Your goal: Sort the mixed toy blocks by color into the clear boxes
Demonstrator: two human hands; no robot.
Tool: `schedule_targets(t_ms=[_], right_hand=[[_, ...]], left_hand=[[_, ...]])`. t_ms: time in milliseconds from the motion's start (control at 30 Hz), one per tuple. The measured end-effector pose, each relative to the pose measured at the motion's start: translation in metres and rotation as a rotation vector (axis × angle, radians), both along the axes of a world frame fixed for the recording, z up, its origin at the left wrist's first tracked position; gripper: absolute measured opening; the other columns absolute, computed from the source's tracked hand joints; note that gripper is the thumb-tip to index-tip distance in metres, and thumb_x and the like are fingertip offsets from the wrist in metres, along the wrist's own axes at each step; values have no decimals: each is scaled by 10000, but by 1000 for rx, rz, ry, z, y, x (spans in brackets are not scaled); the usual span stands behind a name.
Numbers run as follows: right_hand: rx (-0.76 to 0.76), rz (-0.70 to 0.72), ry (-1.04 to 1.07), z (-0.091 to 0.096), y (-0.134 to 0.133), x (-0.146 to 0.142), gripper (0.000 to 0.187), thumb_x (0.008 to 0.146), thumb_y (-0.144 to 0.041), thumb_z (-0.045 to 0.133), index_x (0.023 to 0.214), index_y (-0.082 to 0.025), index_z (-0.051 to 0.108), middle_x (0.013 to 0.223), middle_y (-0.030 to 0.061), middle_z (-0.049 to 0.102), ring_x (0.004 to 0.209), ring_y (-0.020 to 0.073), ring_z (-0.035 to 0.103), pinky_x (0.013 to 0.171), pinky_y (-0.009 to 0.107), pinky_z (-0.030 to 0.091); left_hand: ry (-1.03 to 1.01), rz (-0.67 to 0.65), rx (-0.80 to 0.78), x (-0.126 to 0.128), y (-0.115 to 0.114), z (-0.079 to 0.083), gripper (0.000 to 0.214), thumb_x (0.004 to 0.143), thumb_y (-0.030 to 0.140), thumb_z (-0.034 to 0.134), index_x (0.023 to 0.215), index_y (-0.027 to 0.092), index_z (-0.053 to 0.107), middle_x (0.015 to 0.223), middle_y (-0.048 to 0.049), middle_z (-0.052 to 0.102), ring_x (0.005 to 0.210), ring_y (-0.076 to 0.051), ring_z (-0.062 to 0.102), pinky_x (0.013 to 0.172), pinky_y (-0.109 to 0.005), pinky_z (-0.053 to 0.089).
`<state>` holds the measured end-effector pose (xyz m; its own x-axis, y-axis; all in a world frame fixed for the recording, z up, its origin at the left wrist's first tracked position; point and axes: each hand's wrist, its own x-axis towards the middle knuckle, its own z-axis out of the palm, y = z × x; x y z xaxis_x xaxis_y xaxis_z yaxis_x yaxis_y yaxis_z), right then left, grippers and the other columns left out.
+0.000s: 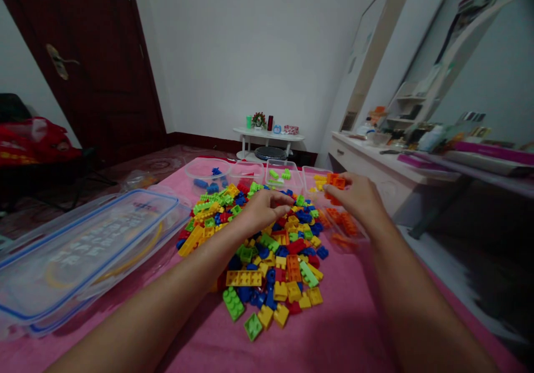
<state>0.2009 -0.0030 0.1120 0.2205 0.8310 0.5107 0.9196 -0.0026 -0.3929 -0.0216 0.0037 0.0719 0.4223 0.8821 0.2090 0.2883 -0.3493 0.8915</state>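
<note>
On the pink cloth (334,328), nearest of all, lies a square green block (252,327), just in front of a wide pile of mixed blocks (293,267) in yellow, blue, red and green. A clear plastic lid (137,211) edged in blue lies to the left. Over the pile hangs the left hand (269,209), its grip half open, thumb and fingers slightly apart. The right hand (356,192) has its grip closed on some orange blocks (336,181) — held above more orange pieces (348,224) in a clear container. Beyond the pile, clear tubs (295,177) hold blue, red, green and yellow blocks. Farther off, a small white table (267,134) stands by the wall — a plant (258,119) on top.
</note>
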Motion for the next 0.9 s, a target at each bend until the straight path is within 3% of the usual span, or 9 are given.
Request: schedule_targets(t_ms=[100, 233, 300, 433, 500, 600, 733, 900], right_hand=[[-207, -191, -182, -1, 1, 25, 447, 669, -514, 611, 981, -206, 694, 884, 124, 700, 817, 293, 642, 642, 350, 436], [-304, -184, -253, -2, 0, 31, 592, 660, -551, 638, 1135, -197, 641, 1030, 139, 676, 872, 289, 636, 667, 355, 440], [-261, -99, -231, -2, -1, 20, 499, 680, -495, 650, 1085, -205, 662, 1006, 110, 684, 840, 246, 635, 668, 324, 436], [-268, 257, -145, -5, -4, -13, 202, 716, -266, 629, 889, -201, 709, 837, 50, 703, 733, 168, 617, 629, 249, 425], [-393, 459, -114, -9, -8, -26, 153, 677, -180, 628, 803, -200, 712, 745, 18, 690, 666, 142, 603, 585, 222, 416], [-628, 669, -115, -15, -17, -39, 179, 606, -195, 696, 783, -217, 712, 680, -23, 663, 604, 127, 589, 521, 205, 391], [-684, 656, -210, -19, -26, -51, 289, 515, -237, 778, 797, -239, 713, 733, -22, 668, 629, 133, 584, 503, 205, 363], [-670, 672, -181, -19, -29, -63, 312, 608, -406, 742, 861, -231, 688, 755, -4, 665, 642, 138, 579, 517, 216, 367]], left_hand=[[128, -40, 95, -1, -3, 0, 255, 762, 235, 612, 966, 118, 714, 922, -90, 729, 802, -186, 659, 722, -273, 494], [311, -157, 253, 0, -14, 1, 258, 745, 309, 636, 940, 170, 730, 913, -68, 728, 805, -191, 652, 737, -271, 473], [437, -190, 356, 0, -19, 2, 289, 717, 361, 665, 940, 191, 736, 928, -72, 722, 842, -212, 641, 769, -285, 458], [581, -146, 480, -2, -17, -1, 259, 737, 320, 627, 936, 199, 740, 934, -86, 716, 886, -231, 627, 783, -292, 438], [635, -123, 458, -6, -12, -2, 227, 744, 265, 591, 897, 209, 749, 882, -73, 723, 823, -218, 634, 722, -278, 439], [724, -151, 348, -14, -5, -4, 213, 713, 238, 596, 855, 219, 754, 807, -46, 727, 700, -191, 628, 604, -248, 411], [764, -186, 294, -18, -4, -4, 233, 663, 201, 619, 858, 220, 746, 801, -30, 729, 678, -165, 620, 542, -215, 363], [660, -257, 247, -21, -1, -4, 183, 627, 171, 628, 782, 166, 724, 688, -24, 695, 584, -127, 577, 505, -192, 356]])
